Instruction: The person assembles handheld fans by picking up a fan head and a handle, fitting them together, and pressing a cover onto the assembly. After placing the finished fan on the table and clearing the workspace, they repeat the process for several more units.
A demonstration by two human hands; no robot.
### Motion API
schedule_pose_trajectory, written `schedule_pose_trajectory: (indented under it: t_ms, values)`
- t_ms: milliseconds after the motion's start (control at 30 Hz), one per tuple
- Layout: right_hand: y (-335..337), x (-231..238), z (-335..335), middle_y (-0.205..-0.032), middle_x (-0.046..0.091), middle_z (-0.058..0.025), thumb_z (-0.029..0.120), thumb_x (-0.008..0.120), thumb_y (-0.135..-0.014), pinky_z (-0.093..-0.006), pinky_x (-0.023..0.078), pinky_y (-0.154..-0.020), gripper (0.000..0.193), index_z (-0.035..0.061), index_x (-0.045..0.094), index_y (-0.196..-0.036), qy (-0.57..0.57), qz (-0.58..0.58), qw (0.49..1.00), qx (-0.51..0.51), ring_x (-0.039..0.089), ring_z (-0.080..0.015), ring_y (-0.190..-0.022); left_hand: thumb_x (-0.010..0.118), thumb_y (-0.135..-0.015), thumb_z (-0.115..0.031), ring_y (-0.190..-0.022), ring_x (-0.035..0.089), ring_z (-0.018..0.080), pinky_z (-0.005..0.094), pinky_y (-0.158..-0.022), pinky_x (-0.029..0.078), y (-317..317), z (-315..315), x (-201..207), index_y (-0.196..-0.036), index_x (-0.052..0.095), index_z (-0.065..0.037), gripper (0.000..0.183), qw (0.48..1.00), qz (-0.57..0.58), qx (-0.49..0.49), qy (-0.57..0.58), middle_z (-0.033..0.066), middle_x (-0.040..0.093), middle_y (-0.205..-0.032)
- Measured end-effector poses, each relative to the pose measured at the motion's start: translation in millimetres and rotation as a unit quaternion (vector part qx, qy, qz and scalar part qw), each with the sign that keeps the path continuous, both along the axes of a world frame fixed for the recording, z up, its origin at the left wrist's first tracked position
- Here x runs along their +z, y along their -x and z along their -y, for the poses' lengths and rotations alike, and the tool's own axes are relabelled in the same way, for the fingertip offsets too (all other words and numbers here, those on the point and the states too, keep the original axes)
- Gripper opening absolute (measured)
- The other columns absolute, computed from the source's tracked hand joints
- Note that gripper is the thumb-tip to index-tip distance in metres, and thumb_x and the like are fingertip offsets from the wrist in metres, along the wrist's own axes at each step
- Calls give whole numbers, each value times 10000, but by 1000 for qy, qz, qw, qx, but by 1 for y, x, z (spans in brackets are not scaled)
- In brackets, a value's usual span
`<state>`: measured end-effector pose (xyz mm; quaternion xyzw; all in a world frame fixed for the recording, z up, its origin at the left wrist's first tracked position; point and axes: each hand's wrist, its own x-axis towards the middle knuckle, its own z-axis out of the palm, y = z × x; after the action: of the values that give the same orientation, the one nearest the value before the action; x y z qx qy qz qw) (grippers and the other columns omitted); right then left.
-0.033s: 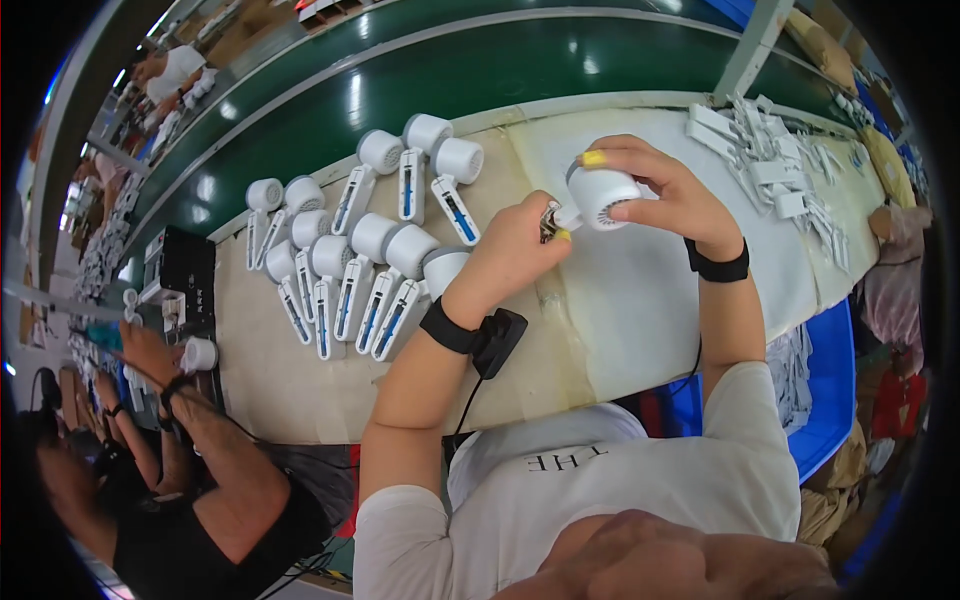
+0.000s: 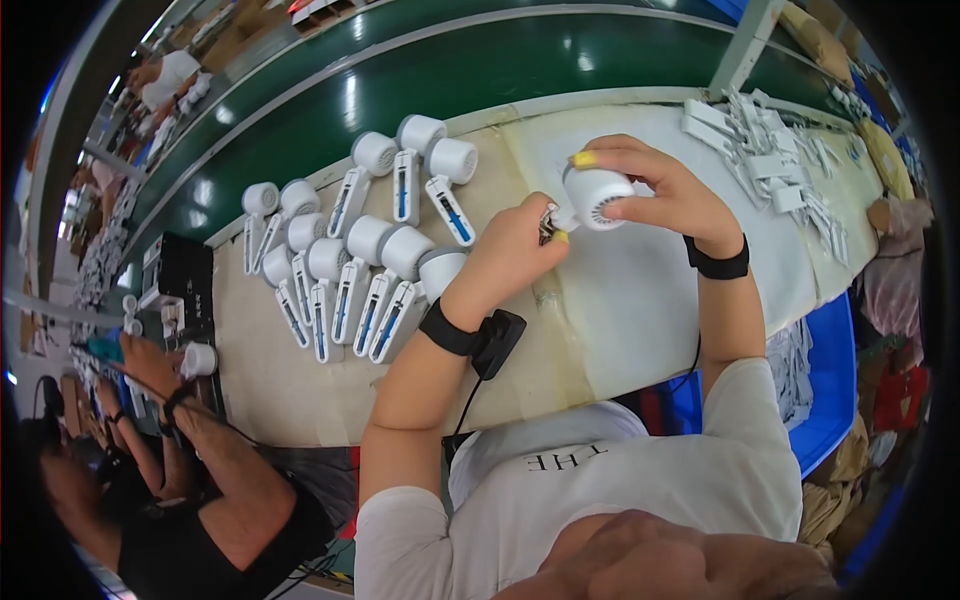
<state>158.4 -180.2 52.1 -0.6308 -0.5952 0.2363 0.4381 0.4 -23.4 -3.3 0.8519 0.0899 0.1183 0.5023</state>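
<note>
Over the work table I hold a white appliance shaped like a hair dryer, its round head [image 2: 588,188] showing a slotted grille toward me. My right hand [image 2: 680,195] wraps the head from the right, thumb near the grille and fingers on top. My left hand [image 2: 510,245] is closed around the handle end; small metallic or wiring parts [image 2: 548,222] peek out by the thumb, mostly hidden by the fingers. Left of my hands lie several similar white units [image 2: 404,250] in rows, their handles opened with blue strips inside.
Loose white handle parts [image 2: 775,170] are heaped at the right of the table [image 2: 640,330]. A blue bin [image 2: 828,400] with white pieces stands below the right edge. A green conveyor [image 2: 430,75] runs behind. At the left are a black box [image 2: 185,285] and a co-worker's arm [image 2: 215,445].
The view has shifted very slightly. Both hands keep the same hold on the white appliance.
</note>
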Motion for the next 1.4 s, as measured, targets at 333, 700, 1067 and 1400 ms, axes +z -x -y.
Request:
schedule_pose_trajectory:
  t_ms: [333, 700, 1067, 1400]
  values:
    - [-8, -12, 4, -1142, 520, -73, 222, 661, -807, -258, 437, -743, 447, 72, 543, -1212, -2, 20, 1000, 22, 511, -177, -976, 529, -879, -159, -566, 539, 98, 229, -513, 431, 0, 12, -2, -965, 510, -24, 162, 982, -94, -46, 156, 43, 586, -776]
    - [-1, -33, 47, -1227, 490, -102, 249, 638, -831, -302, 409, -879, 463, 57, 510, -1233, 7, -39, 999, -12, 492, -204, -1072, 537, -888, -150, -637, 573, 90, 228, -550, 458, -3, 33, -17, -977, 542, -9, 166, 962, -90, -116, 232, 44, 612, -806]
    - [-158, -78, 203, -910, 639, -220, 586, 483, -827, -354, 492, -669, 743, -17, 426, -1258, 221, 286, 599, -715, 633, -279, -732, 505, -920, -175, -1004, 572, 183, 304, -885, 418, -8, 11, -11, -1166, 514, 5, 305, 916, 120, -37, 382, 115, 612, -1077]
    - [-230, -117, 267, -944, 603, -240, 248, 591, -720, -433, 493, -702, 670, -22, 362, -1288, 234, 278, 657, -661, 615, -355, -798, 540, -902, -163, -963, 594, 157, 276, -700, 547, -9, 2, -3, -1183, 506, -25, 315, 881, 128, 7, 455, 104, 597, -1114]
